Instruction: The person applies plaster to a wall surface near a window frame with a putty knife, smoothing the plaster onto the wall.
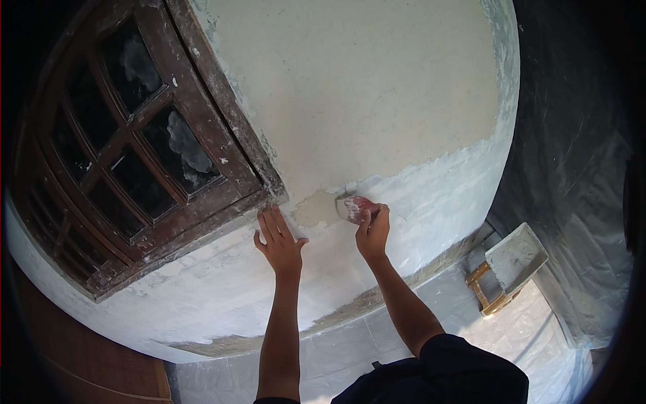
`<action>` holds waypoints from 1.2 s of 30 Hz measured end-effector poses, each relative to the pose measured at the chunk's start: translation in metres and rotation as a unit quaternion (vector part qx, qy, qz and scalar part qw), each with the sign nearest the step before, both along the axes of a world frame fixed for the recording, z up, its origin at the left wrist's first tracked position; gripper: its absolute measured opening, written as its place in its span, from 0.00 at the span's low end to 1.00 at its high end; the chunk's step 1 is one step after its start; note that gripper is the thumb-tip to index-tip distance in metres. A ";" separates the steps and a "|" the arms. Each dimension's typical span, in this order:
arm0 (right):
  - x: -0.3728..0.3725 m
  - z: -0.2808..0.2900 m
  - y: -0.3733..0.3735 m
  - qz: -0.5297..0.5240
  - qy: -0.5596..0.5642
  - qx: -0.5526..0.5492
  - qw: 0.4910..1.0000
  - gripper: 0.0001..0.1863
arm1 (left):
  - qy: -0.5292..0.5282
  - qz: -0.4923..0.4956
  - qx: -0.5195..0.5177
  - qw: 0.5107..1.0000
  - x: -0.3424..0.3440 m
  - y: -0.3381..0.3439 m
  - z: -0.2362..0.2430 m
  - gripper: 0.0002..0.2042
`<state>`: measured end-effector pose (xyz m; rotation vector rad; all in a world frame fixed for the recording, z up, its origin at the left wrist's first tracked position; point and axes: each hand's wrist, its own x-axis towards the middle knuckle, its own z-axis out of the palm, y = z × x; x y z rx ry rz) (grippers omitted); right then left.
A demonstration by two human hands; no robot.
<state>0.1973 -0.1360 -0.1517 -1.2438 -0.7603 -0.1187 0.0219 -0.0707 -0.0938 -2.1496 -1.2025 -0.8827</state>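
Observation:
My right hand (373, 232) grips a reddish putty knife (355, 208) smeared with white filler. Its edge rests against the wall (377, 87), by a bare beige patch (317, 209) in the white coat. To the left of that patch, my left hand (279, 246) lies on the wall with fingers spread, its fingertips just under the lower corner of the window frame (272, 185). Nothing is in that hand. White filler covers the lower wall and the right edge, while a large beige area fills the upper part.
A brown wooden window (195, 151) with dark panes and white smears takes up the left. At the lower right, a filler-stained tray (518, 259) sits on a small wooden stool (479, 283). Plastic sheeting (572, 269) hangs at the right; grey tiles (343, 350) cover the floor.

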 end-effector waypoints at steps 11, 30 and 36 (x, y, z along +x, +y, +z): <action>0.004 0.005 -0.003 -0.046 -0.021 0.022 0.998 0.08 | 0.003 -0.001 -0.003 1.000 0.002 0.001 -0.001 0.61; 0.012 0.027 -0.001 0.031 -0.086 0.017 0.996 0.10 | -0.006 0.000 -0.022 1.000 0.001 -0.002 0.000 0.59; 0.013 0.037 0.009 -0.026 -0.162 -0.042 0.986 0.10 | 0.003 0.001 -0.005 1.000 0.001 0.001 -0.001 0.61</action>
